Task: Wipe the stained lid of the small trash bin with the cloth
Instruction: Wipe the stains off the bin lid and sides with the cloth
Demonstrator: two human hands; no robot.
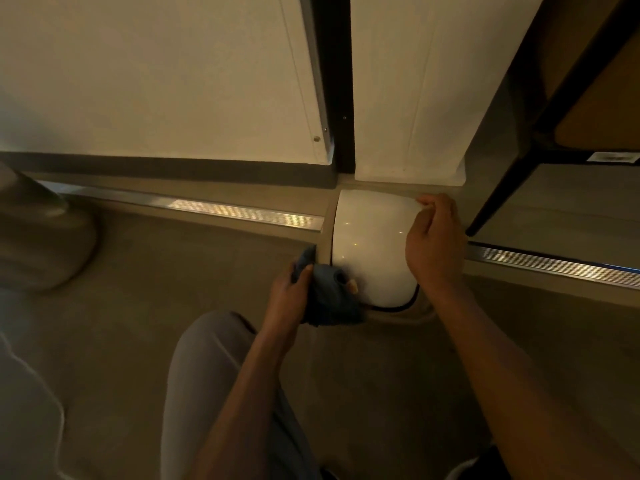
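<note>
The small trash bin stands on the floor against the wall, seen from above, with its glossy white domed lid (370, 244) facing me. My right hand (434, 244) rests on the lid's right side, and its fingertips pinch the far right rim. My left hand (291, 289) grips a bunched dark blue cloth (329, 299) and presses it against the lid's near left edge. A dark rim of the bin shows under the lid's near edge. No stain is discernible in this dim light.
A metal floor strip (242, 213) runs left to right behind the bin. White panels with a dark gap (341, 81) rise behind it. A black-framed shelf (540, 133) stands at right, a rounded grey object (41, 237) at left. My grey-trousered knee (207, 358) is below.
</note>
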